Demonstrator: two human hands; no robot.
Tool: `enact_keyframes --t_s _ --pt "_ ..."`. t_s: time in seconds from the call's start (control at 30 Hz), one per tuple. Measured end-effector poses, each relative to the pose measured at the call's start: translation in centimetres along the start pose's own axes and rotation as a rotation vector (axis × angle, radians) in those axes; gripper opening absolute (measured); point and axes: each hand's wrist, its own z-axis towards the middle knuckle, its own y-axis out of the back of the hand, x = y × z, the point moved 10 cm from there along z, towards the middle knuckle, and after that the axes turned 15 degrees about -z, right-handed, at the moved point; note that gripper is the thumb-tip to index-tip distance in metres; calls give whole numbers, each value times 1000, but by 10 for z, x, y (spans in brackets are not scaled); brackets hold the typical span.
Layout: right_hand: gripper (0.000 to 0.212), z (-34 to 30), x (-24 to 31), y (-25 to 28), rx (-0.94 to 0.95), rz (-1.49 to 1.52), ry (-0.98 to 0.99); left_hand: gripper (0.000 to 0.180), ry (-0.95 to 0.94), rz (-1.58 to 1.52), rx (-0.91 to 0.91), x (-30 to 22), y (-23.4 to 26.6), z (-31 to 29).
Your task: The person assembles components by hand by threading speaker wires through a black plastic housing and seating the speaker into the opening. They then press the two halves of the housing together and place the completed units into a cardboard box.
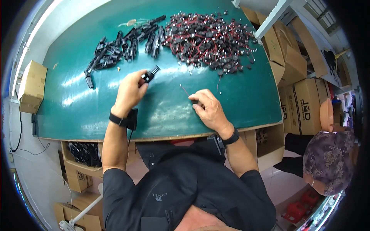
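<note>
My left hand (pixel 130 92) is closed round a black plastic housing (pixel 151 74) whose ribbed, comb-like end sticks out past my fingers. Between the thumb and fingers of my right hand (pixel 211 109) is a small black round part with a wire (pixel 195 102); its thin reddish lead runs up and left over the green tabletop. The two held pieces are apart. Beyond my left hand lies a loose heap of similar black housings (pixel 111 52). A large pile of round black parts on red wires (pixel 208 40) covers the far right of the table.
The green table (pixel 162 115) has a wooden near edge. A cardboard box (pixel 32 86) sits at its left end; open cartons (pixel 283 50) stand along the right. Below the edge is a box of black parts (pixel 84 153). Another person (pixel 327 161) is at the right.
</note>
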Motion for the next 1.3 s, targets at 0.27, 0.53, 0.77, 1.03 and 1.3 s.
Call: enact_keyframes --t_s 0.27,0.53,0.77,1.03,1.3 --pt "26 -5 18 -8 -4 -168 171 50 -110 90 194 -41 -31 -86" --pt "20 -10 24 -9 -32 -233 182 48 -159 38 81 -47 -24 -103" --pt "15 -15 12 3 -128 -261 142 46 -175 25 77 -44 -32 -110" --pt "17 -12 1 0 -209 -372 111 41 -111 34 104 -36 -32 -113" --pt "22 -21 0 -9 -123 -403 91 40 -100 36 110 -31 -31 -120"
